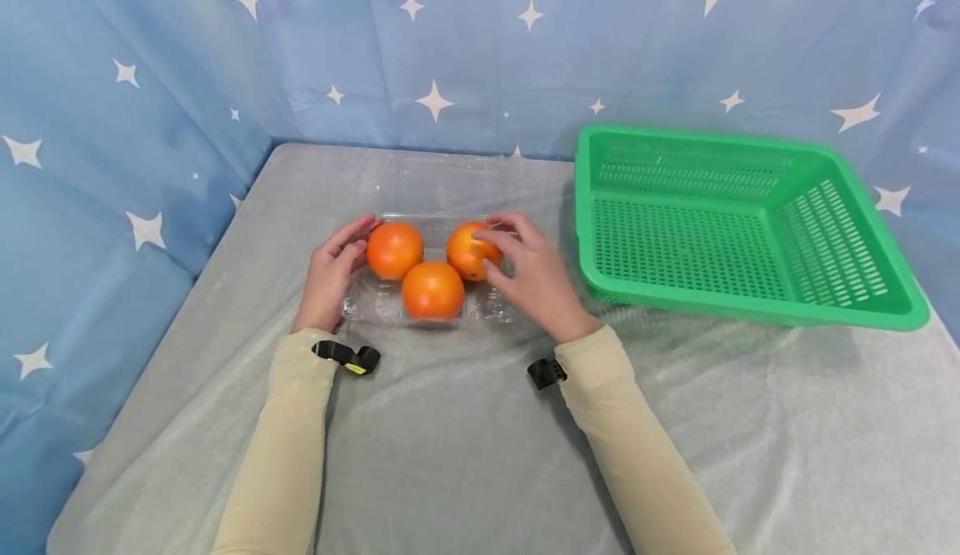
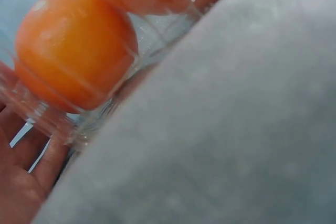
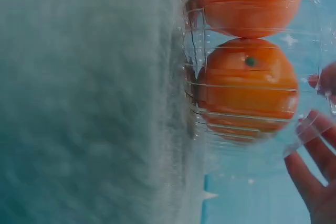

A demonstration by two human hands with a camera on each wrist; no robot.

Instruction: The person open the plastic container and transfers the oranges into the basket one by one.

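Note:
Three oranges sit in a clear plastic box, one at the left [image 1: 395, 250], one at the front [image 1: 433, 290] and one at the right [image 1: 471, 252]. My left hand [image 1: 332, 276] lies along the left side of the clear plastic box [image 1: 360, 298]. In the left wrist view its fingers [image 2: 50, 161] are extended against the box wall. Over the right end of the box is my right hand [image 1: 536, 276], near the right orange. The right wrist view shows its fingers [image 3: 302, 174] spread at the box rim, apart from the orange [image 3: 249, 90].
A green perforated basket [image 1: 690, 247] stands on the right of the grey cloth-covered table [image 1: 450, 438]. The transparent lid [image 1: 442, 176] appears folded back behind the box. A blue curtain [image 1: 480, 55] with white stars hangs along the back and left.

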